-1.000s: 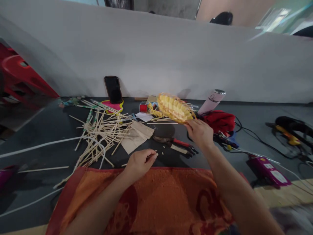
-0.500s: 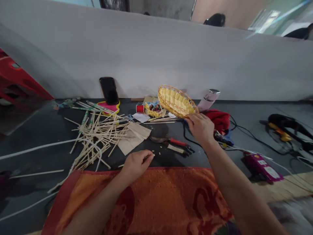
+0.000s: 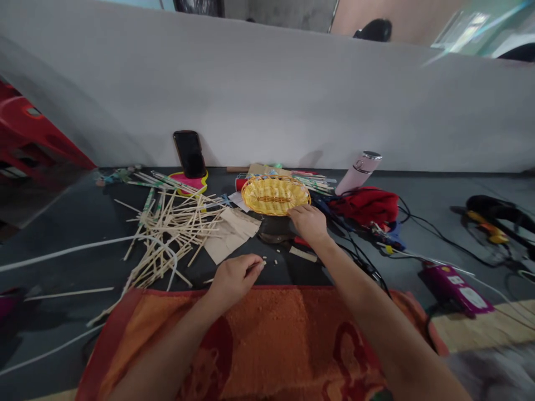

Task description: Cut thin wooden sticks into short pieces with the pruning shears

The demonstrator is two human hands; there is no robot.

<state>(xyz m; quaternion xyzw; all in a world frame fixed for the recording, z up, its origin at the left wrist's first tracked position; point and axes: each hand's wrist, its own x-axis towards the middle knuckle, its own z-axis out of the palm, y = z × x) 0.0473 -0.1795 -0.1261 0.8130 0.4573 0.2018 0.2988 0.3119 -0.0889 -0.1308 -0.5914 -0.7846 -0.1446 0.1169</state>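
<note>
So, white wall (image 3: 267, 94): runs right across the back of everything.
Dark tabletop (image 3: 434, 192): under the whole mess.
Orange towel (image 3: 276, 340): spread along the near side, red border, both forearms over it.
Stick pile (image 3: 184, 223): pale thin sticks crisscrossed every which way on the left.
Yellow basket (image 3: 271, 192): woven oval thing, middle of the table, back toward the wall, open side up. Can't tell if it's sitting fully flat on the clutter there.
Brown paper (image 3: 229, 236): right beside the sticks, partly under them.
Right hand (image 3: 310, 224): fingers bent at the basket's near rim, right-hand end. Thumb's hidden, so can't tell if it's pinching or just touching.
Left hand (image 3: 234, 279): just over the towel's far edge, thumb and index in a narrow pinch. Too small to tell if anything's in there.
Pink bottle (image 3: 358, 174): near the wall, behind the red cloth (image 3: 368, 206).
Cutters (image 3: 276, 238): half hidden behind the right hand.
Pale bits (image 3: 276, 262): tiny, near the left fingertips.
</note>
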